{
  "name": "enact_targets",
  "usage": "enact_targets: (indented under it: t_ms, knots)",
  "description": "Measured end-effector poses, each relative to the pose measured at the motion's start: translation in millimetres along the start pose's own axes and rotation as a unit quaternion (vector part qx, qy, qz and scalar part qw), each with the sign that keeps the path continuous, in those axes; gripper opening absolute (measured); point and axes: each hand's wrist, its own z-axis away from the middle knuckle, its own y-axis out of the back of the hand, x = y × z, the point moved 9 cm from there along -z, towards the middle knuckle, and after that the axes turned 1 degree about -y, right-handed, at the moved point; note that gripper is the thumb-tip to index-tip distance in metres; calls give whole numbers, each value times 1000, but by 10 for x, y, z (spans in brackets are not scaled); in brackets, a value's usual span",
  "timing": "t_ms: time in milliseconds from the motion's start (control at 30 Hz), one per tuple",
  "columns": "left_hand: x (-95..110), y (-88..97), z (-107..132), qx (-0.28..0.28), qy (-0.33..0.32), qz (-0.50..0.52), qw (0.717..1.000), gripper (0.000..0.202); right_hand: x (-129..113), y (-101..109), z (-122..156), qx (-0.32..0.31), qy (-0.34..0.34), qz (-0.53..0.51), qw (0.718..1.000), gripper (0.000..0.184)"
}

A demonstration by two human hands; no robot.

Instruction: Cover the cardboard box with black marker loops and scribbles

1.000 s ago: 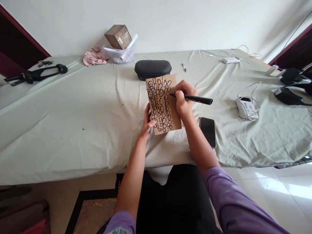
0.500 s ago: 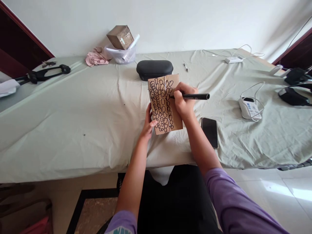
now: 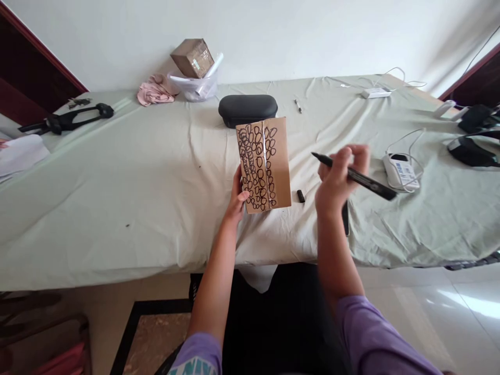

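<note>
My left hand (image 3: 237, 199) grips the lower left edge of a cardboard box (image 3: 280, 166), its thumb on the top face. Rows of black hand-drawn loops cover most of that face, and a strip of clear tape runs down it; the right side is bare cardboard. Off to the right of the box, my right hand (image 3: 339, 179) is raised and closed around a black marker (image 3: 369, 182), uncapped, with its tip pointing left. A black marker cap (image 3: 300, 196) lies on the cloth between the box and my right hand.
Behind the box sits a black hard case (image 3: 248, 108). A phone (image 3: 345, 219) is mostly hidden under my right forearm. Further right lies a white power strip (image 3: 402, 172) with a cable. A plastic tub (image 3: 199, 89) holding a smaller box and a pink cloth (image 3: 157, 90) stand by the wall.
My right hand has lifted off the box and moved right with the marker, uncovering the cap. My left hand still grips the box. At far left, white paper has shifted further into view.
</note>
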Motion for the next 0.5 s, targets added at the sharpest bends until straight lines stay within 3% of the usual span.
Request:
enact_targets:
  t_ms: [33,100,167,233,300,400,467,500]
  knots:
    - [12,-11,-4,-2,-1,6,1000,98,4,258,72,35,5,27,999,33]
    - [28,-23,-15,-2,-1,12,1000,93,109,634,232,13,-42,83,996,35]
    - [27,-22,-25,0,4,13,1000,91,330,822,457,-102,-168,40,980,45]
    - [19,-22,-31,-1,8,13,1000,92,456,927,752,-200,-284,-54,936,76]
    - [17,-26,-36,-5,5,16,1000,94,517,1064,975,-223,-341,-75,910,92]
    - [17,-22,-43,-5,-3,14,1000,94,596,1232,1120,-198,-299,54,932,71]
    - [11,-13,-49,-4,-6,9,1000,94,586,1209,1160,-200,-200,204,937,65]
    - [6,-9,-51,-4,-7,7,1000,94,575,1150,1188,-211,-148,275,926,65]
